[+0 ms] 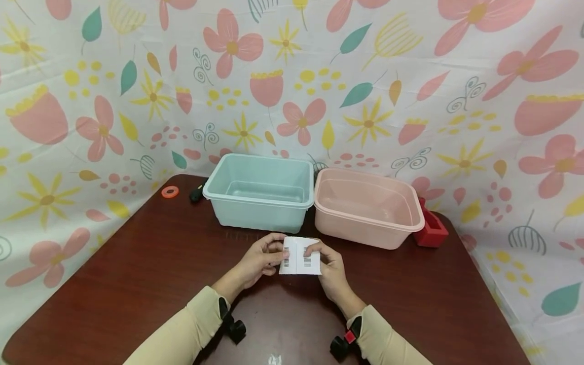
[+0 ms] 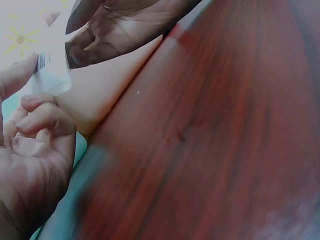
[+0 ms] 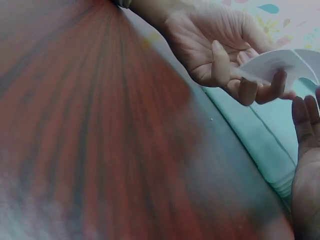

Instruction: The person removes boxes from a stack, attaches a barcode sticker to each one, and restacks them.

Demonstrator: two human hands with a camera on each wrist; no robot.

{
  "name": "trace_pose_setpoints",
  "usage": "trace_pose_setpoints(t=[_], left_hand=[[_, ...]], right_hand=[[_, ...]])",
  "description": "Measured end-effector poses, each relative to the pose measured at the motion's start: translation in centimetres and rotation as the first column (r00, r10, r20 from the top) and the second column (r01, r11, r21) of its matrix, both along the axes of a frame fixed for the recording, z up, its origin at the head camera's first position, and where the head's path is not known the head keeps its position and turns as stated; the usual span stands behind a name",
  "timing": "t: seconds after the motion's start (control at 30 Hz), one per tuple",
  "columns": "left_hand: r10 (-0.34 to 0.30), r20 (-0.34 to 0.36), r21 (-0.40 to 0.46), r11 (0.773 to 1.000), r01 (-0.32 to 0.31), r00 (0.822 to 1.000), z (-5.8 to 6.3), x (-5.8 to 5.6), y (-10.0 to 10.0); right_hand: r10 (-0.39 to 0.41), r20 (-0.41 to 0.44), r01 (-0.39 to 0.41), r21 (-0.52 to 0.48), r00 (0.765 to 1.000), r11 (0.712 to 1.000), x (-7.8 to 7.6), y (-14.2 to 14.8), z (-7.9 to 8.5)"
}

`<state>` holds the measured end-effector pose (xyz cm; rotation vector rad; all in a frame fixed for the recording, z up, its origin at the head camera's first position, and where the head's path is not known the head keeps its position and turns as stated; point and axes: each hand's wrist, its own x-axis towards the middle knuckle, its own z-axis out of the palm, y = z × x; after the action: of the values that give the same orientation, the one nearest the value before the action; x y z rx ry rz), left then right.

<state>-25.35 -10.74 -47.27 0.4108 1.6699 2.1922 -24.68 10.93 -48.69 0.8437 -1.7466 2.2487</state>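
- Together, two bare hands hold up a white sheet (image 1: 296,267), thin, smooth and paper-like, with a line down its middle and a printed barcode on each half.
- The left hand (image 1: 259,259) pinches one side, its thumb on the face seen from above, its other fingers curled behind and below.
- The right hand (image 1: 335,269) grips the opposite side, one digit bent across the barcode there.
- Between the two sets of fingers, the sheet bows in a soft curve, as the right wrist view shows.
- Just beyond the fingers stands a pale blue bin (image 1: 257,215), smooth-walled and rectangular, with rounded corners and a turned-out rim.
- Beyond the right fingers and off to their right, a matching pink bin (image 1: 360,227) sits at a slight angle.
- Farther right of those fingers, a red holder (image 1: 431,235), angular and boxy, stands close against the pink bin.
- Well to the left of the left fingers, a flat orange ring (image 1: 163,192) lies near a dark object (image 1: 196,194) partly hidden by the blue bin.
- Below the fingers spreads a red-brown table (image 1: 114,284), its polished surface streaked with dark grain.
- Behind everything the fingers face hangs a lightly creased floral cloth (image 1: 287,76).
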Motion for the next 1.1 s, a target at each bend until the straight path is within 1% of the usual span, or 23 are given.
trace_pose_setpoints(t=[0.1, 0.17, 0.23, 0.3, 0.33, 0.4, 0.47, 0.57, 0.63, 0.7, 0.77, 0.9, 1.0, 1.1], left_hand=[[0.046, -0.042, -0.016, 0.999, -0.046, 0.998, -0.1, 0.1, -0.1], [0.068, -0.079, -0.046, 0.996, -0.071, 0.995, -0.2, 0.2, -0.1], [0.092, -0.115, -0.077, 0.992, -0.102, 0.989, -0.3, 0.2, -0.1], [0.114, -0.153, -0.1, 0.986, -0.131, 0.982, -0.3, 0.2, 0.0], [0.125, -0.173, -0.11, 0.983, -0.146, 0.977, -0.3, 0.2, 0.0], [0.151, -0.231, -0.136, 0.973, -0.186, 0.961, -0.3, 0.1, 0.1], [0.169, -0.308, -0.161, 0.961, -0.227, 0.936, -0.3, -0.1, 0.1], [0.178, -0.439, -0.209, 0.933, -0.293, 0.881, -0.4, -0.4, 0.2], [0.164, -0.513, -0.228, 0.92, -0.318, 0.843, -0.4, -0.5, 0.2], [0.147, -0.565, -0.241, 0.912, -0.332, 0.812, -0.4, -0.6, 0.3], [0.133, -0.598, -0.247, 0.907, -0.34, 0.79, -0.3, -0.4, 0.5], [0.112, -0.64, -0.27, 0.894, -0.359, 0.76, 0.8, 0.7, 0.6], [0.108, -0.677, -0.274, 0.881, -0.385, 0.728, 1.7, 1.5, 0.6], [0.105, -0.711, -0.278, 0.866, -0.415, 0.696, 2.0, 1.9, 0.7]], right_hand=[[0.036, 0.068, -0.033, -0.042, 0.997, 0.999, 0.4, 0.1, 0.1], [0.091, 0.115, -0.081, -0.088, 0.989, 0.993, 0.5, 0.3, 0.2], [0.151, 0.169, -0.13, -0.131, 0.974, 0.983, 0.5, 0.4, 0.3], [0.19, 0.226, -0.159, -0.146, 0.955, 0.976, 0.5, 0.4, 0.5], [0.195, 0.252, -0.162, -0.145, 0.948, 0.976, 0.4, 0.4, 0.6], [0.183, 0.305, -0.153, -0.12, 0.935, 0.981, 0.3, 0.3, 0.8], [0.15, 0.34, -0.132, -0.075, 0.929, 0.988, 0.2, 0.1, 0.9], [0.101, 0.372, -0.101, -0.021, 0.923, 0.995, 0.1, -0.1, 1.0], [0.082, 0.381, -0.09, 0.003, 0.921, 0.996, 0.0, -0.1, 0.9], [0.072, 0.383, -0.086, 0.02, 0.921, 0.996, 0.0, 0.0, 0.8], [0.062, 0.372, -0.086, 0.05, 0.926, 0.995, -0.1, 0.0, 0.7], [0.028, 0.337, -0.074, 0.125, 0.941, 0.989, 0.0, 0.0, 0.4], [-0.003, 0.312, -0.051, 0.166, 0.95, 0.985, 0.1, -0.1, 0.4], [-0.028, 0.303, -0.028, 0.18, 0.953, 0.983, 0.2, -0.1, 0.4]])
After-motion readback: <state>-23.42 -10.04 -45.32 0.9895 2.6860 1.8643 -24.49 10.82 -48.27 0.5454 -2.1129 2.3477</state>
